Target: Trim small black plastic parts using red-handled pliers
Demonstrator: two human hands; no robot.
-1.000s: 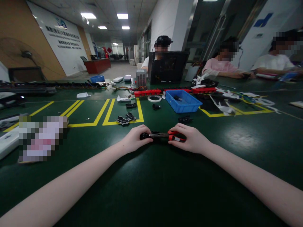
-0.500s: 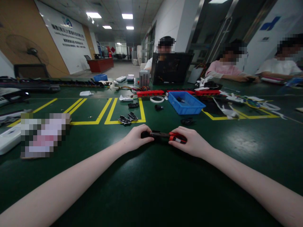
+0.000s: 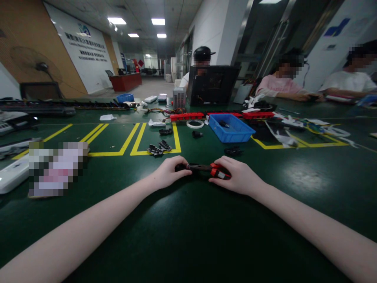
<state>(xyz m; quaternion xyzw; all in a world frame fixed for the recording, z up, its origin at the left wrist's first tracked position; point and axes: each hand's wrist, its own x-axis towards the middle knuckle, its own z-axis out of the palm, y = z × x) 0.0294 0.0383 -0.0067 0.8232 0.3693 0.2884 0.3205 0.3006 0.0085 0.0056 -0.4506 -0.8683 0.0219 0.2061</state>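
My right hand (image 3: 237, 175) is closed around the red and black handles of a pair of pliers (image 3: 216, 170), whose dark jaws point left. My left hand (image 3: 172, 171) pinches a small black part (image 3: 180, 167) between thumb and fingers, and the jaws' tip meets this part. Much of the part is hidden by the fingers, so its exact kind does not show. Both hands are just above the green table, close together in the middle of the view.
Beyond my hands lie several black plastic pieces (image 3: 159, 147), a dark cylindrical piece (image 3: 197, 134), a white ring (image 3: 195, 124) and a blue bin (image 3: 232, 129). Red power strips (image 3: 188, 116) run behind. At left is a phone-like flat object (image 3: 60, 169). Several people sit across the table.
The right hand and pliers have shifted very slightly, with the grip on the handles kept. The left hand stays nearly in place with the black part.
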